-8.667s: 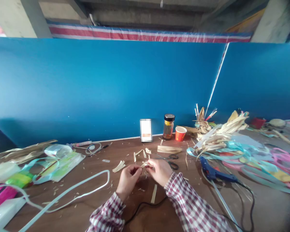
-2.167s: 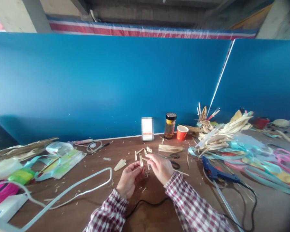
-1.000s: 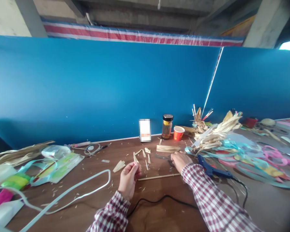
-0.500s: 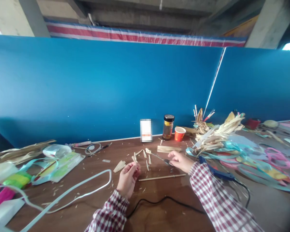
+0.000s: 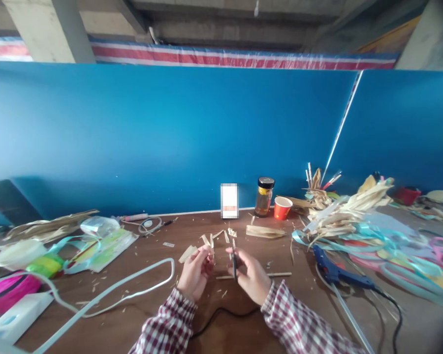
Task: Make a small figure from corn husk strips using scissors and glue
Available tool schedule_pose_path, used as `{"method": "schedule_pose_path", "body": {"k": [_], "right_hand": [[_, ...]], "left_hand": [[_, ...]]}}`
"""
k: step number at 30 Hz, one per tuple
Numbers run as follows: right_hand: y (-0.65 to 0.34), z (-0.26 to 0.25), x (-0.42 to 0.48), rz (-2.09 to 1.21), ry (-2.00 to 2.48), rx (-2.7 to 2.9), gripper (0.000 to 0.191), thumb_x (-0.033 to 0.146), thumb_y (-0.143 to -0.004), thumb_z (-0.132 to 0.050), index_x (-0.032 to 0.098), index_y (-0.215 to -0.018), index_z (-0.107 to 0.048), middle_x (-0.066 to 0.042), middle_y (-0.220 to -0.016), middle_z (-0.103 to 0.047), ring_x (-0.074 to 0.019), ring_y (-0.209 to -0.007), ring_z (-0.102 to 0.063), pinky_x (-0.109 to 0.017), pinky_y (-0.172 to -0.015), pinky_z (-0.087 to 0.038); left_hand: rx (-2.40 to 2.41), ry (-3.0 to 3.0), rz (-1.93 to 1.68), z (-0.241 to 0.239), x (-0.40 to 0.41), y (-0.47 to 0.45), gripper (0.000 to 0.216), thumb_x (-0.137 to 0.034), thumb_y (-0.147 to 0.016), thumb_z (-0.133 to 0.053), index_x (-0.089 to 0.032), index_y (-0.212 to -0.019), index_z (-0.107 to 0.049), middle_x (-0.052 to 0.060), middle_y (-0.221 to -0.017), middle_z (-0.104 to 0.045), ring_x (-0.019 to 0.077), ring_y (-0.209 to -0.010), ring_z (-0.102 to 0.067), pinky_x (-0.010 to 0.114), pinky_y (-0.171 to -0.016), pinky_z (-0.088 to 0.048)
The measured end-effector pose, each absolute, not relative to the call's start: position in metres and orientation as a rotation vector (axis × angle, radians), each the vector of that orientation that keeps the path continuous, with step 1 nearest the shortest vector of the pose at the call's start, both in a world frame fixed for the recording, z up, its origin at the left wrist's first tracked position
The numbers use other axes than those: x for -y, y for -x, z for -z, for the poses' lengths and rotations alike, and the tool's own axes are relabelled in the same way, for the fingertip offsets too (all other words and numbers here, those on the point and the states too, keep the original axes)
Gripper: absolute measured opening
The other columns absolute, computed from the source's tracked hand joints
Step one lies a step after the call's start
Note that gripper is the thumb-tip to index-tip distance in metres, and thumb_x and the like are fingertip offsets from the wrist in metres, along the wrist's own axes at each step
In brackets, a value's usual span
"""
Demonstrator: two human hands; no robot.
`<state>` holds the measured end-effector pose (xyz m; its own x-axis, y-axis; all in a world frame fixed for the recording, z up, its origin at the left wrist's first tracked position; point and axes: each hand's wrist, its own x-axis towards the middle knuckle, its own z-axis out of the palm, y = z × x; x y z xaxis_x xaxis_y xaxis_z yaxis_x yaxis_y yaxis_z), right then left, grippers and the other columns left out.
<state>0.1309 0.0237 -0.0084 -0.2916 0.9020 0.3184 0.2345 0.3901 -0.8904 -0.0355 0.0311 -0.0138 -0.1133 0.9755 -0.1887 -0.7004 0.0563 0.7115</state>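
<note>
My left hand point(image 5: 196, 271) pinches a pale strip of dried husk point(image 5: 211, 242) between thumb and fingertips, just left of the table's middle. Close by on its right, my right hand point(image 5: 251, 276) is closed around dark-handled scissors point(image 5: 235, 265), which stand nearly upright with their tip pointing away from me; the blades are hard to make out. More cut husk pieces point(image 5: 187, 253) lie beyond my left hand. Partly hidden behind my right hand is a thin stick point(image 5: 280, 274).
A lidded jar point(image 5: 265, 197) and a red paper cup point(image 5: 282, 208) stand near the blue partition. To the right lie a blue glue gun point(image 5: 330, 268), ribbons and a husk pile point(image 5: 350, 209). A white bent tube point(image 5: 133, 273) and a black cable point(image 5: 217, 314) cross the table.
My right hand has picked up the scissors from the table and come left, close to my left hand. The left hand keeps its pinch on the husk. The view has shifted slightly.
</note>
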Motion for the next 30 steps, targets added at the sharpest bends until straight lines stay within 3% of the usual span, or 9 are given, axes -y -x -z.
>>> {"method": "schedule_pose_path", "body": {"k": [3, 9, 15, 20, 30], "right_hand": [[-0.128, 0.01, -0.015, -0.933, 1.027, 1.864, 0.032, 0.029, -0.073, -0.065, 0.019, -0.102, -0.057, -0.001, -0.077, -0.058, -0.0147, -0.07, -0.053, -0.027, -0.069, -0.046], [-0.123, 0.005, -0.01, -1.232, 0.957, 1.829, 0.031, 0.038, -0.075, -0.065, 0.017, -0.097, -0.058, 0.003, -0.066, -0.048, -0.0098, -0.06, -0.044, -0.02, -0.055, -0.04], [-0.12, 0.017, -0.014, -1.601, 0.796, 1.661, 0.047, 0.053, -0.075, -0.059, 0.015, -0.102, -0.056, 0.004, -0.065, -0.043, -0.0064, -0.053, -0.036, -0.017, -0.045, -0.036], [-0.122, 0.023, -0.017, -1.632, 0.781, 1.637, 0.052, 0.059, -0.075, -0.055, 0.016, -0.104, -0.055, 0.003, -0.065, -0.042, -0.007, -0.053, -0.036, -0.017, -0.043, -0.037], [-0.123, 0.015, -0.012, -1.585, 0.808, 1.689, 0.053, 0.06, -0.075, -0.055, 0.015, -0.102, -0.056, 0.003, -0.063, -0.043, -0.0067, -0.053, -0.037, -0.016, -0.043, -0.035]], "left_hand": [[-0.776, -0.445, -1.486, 0.01, -0.029, 0.034, 0.008, -0.016, -0.071, -0.07, -0.013, -0.074, -0.064, -0.002, -0.063, -0.059, 0.0047, -0.052, -0.055, 0.014, -0.05, -0.051], [-0.762, -0.465, -1.472, 0.005, -0.025, 0.031, 0.013, -0.019, -0.067, -0.073, -0.013, -0.071, -0.063, -0.002, -0.062, -0.059, 0.0051, -0.051, -0.056, 0.014, -0.051, -0.05], [-0.764, -0.53, -1.428, 0.001, -0.022, 0.028, 0.019, -0.026, -0.065, -0.074, -0.014, -0.07, -0.061, -0.003, -0.057, -0.056, 0.0068, -0.047, -0.053, 0.02, -0.047, -0.051], [-0.846, -0.499, -1.425, 0.001, -0.023, 0.029, 0.025, -0.026, -0.058, -0.079, -0.013, -0.071, -0.062, -0.004, -0.055, -0.054, 0.0048, -0.048, -0.051, 0.015, -0.045, -0.047], [-0.889, -0.546, -1.383, 0.001, -0.021, 0.027, 0.024, -0.026, -0.059, -0.077, -0.012, -0.07, -0.062, -0.004, -0.053, -0.053, 0.0041, -0.046, -0.049, 0.013, -0.044, -0.042]]}}
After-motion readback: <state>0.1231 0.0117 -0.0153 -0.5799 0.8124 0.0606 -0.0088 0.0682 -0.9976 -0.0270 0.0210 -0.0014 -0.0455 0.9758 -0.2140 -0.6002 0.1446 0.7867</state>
